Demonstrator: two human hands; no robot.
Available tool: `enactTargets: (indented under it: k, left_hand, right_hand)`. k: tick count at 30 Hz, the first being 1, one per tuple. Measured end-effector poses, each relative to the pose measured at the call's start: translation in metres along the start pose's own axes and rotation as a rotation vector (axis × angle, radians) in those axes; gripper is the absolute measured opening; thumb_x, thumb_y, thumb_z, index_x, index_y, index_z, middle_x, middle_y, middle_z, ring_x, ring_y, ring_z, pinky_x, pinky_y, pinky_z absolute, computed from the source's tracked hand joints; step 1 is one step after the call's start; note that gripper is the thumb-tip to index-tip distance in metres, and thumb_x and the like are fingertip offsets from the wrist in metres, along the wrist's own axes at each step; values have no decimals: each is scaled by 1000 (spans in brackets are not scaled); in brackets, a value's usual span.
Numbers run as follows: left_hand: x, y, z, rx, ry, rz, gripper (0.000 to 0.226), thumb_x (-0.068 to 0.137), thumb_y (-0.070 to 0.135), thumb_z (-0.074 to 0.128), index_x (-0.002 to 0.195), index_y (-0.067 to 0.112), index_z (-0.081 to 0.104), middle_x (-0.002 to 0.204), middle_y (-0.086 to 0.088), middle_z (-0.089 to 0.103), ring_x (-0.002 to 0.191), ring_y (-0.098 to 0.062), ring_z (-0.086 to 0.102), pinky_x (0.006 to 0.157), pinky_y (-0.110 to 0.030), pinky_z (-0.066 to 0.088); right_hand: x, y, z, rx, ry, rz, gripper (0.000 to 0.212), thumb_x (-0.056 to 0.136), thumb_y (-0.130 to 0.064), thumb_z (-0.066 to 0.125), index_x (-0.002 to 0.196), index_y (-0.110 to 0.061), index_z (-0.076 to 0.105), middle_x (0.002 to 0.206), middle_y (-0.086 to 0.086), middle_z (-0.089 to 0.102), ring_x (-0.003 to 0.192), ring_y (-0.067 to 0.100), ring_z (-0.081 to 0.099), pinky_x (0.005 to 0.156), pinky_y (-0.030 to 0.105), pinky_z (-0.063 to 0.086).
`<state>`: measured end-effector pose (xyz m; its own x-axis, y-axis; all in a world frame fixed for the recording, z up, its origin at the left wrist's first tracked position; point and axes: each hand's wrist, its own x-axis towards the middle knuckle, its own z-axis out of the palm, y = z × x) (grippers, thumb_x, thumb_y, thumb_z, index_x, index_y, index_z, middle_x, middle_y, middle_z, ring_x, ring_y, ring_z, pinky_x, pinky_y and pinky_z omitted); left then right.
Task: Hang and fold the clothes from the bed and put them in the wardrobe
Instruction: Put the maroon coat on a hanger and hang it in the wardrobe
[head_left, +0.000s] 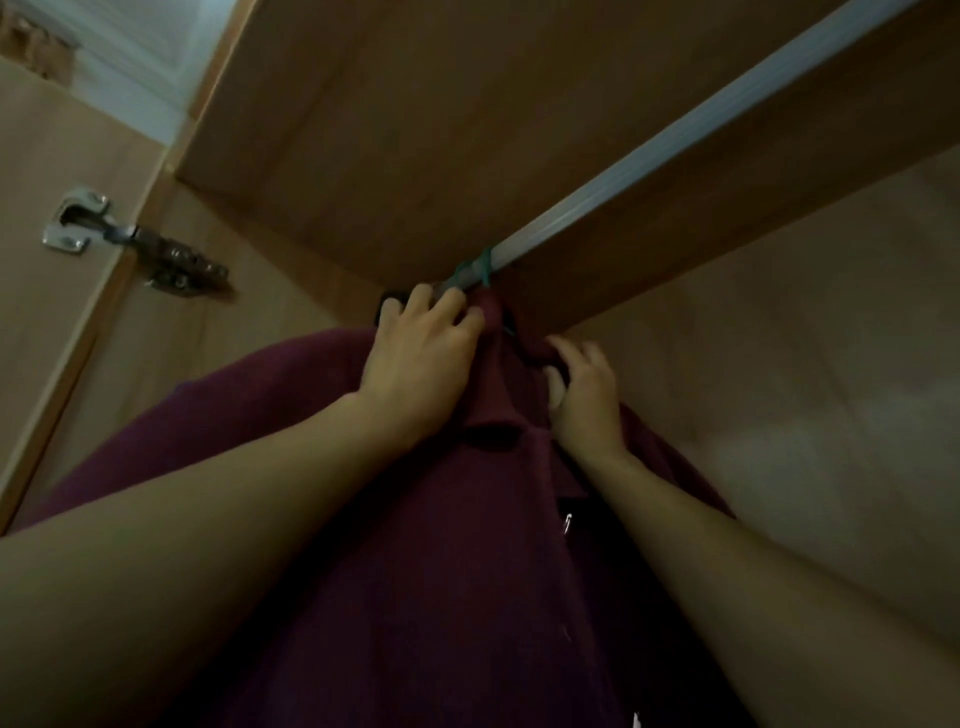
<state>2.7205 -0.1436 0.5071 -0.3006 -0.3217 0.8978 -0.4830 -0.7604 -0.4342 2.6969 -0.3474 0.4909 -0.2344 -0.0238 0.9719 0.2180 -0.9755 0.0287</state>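
A dark maroon garment hangs inside the wardrobe from a green hanger hook looped over the silver rail. My left hand grips the garment's collar just under the rail, fingers curled into the cloth. My right hand holds the collar's right side, fingers bent around the fabric. Most of the hanger is hidden under the garment and my hands.
The wardrobe's wooden top panel is close above the rail. Its back wall stands to the right. A metal hinge joins the open door at the left.
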Motion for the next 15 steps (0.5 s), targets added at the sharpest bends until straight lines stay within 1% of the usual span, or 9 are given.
enactTargets:
  k: [1, 2, 3, 4, 5, 7, 9, 11, 15]
  left_hand:
    - [-4, -1, -1, 5, 0, -4, 43, 101, 26, 37, 142, 13, 43, 141, -11, 47, 123, -33, 42, 96, -48, 35]
    - [-14, -1, -3, 3, -25, -11, 50, 101, 34, 35, 146, 11, 36, 148, -11, 42, 132, -33, 38, 103, -49, 33]
    - [-23, -1, -5, 10, -51, -7, 59, 101, 42, 32, 151, 11, 29, 155, -11, 34, 141, -32, 30, 111, -50, 28]
    - [-32, -1, -6, 35, -76, 10, 67, 100, 50, 27, 154, 12, 21, 161, -10, 24, 148, -31, 19, 117, -51, 20]
    - [-43, 2, -8, 67, -109, 33, 72, 98, 56, 21, 157, 15, 14, 164, -9, 13, 151, -30, 8, 120, -53, 12]
    - [-66, 9, -11, 103, -182, 79, 76, 95, 65, 11, 158, 23, 2, 166, -7, -1, 152, -29, -6, 121, -55, 0]
    - [-86, 17, -15, 108, -235, 114, 77, 92, 70, 4, 156, 30, -6, 166, -7, -7, 151, -31, -12, 119, -58, -4]
    - [-107, 27, -16, 112, -263, 150, 81, 87, 75, 0, 156, 33, -8, 165, -8, -9, 150, -33, -15, 118, -61, -4]
    - [-147, 47, -19, 84, -310, 189, 88, 82, 83, 5, 156, 35, -6, 165, -10, -10, 149, -34, -19, 116, -65, -5]
  right_hand:
    - [-2, 0, -2, -23, -21, -3, 41, 97, -9, 51, 138, -12, 55, 118, 15, 55, 105, 24, 54, 97, 34, 44]
    - [-8, 0, -5, -75, -66, 15, 44, 100, -19, 45, 144, -17, 47, 126, 15, 54, 112, 27, 52, 100, 43, 43]
    - [-14, 0, -9, -153, -116, 54, 49, 102, -29, 38, 150, -24, 36, 138, 14, 48, 122, 30, 47, 104, 51, 39]
    - [-20, 0, -13, -222, -178, 107, 53, 102, -38, 30, 154, -31, 23, 150, 12, 38, 133, 31, 38, 109, 57, 31]
    - [-31, 0, -18, -259, -249, 155, 56, 102, -45, 24, 156, -36, 11, 158, 9, 26, 142, 31, 26, 114, 61, 22]
    - [-58, -2, -31, -292, -373, 202, 59, 102, -55, 16, 155, -39, -4, 165, 5, 6, 151, 28, 7, 118, 63, 6]
    - [-89, -5, -41, -296, -456, 243, 60, 101, -58, 15, 154, -43, -9, 166, 3, -5, 152, 27, -3, 118, 62, -1]
    - [-120, -8, -50, -282, -486, 302, 60, 101, -59, 15, 153, -45, -11, 166, 2, -9, 152, 27, -6, 118, 62, -3]
    - [-177, -17, -60, -248, -512, 365, 61, 99, -60, 16, 150, -50, -16, 165, -2, -13, 152, 25, -12, 118, 63, -4]
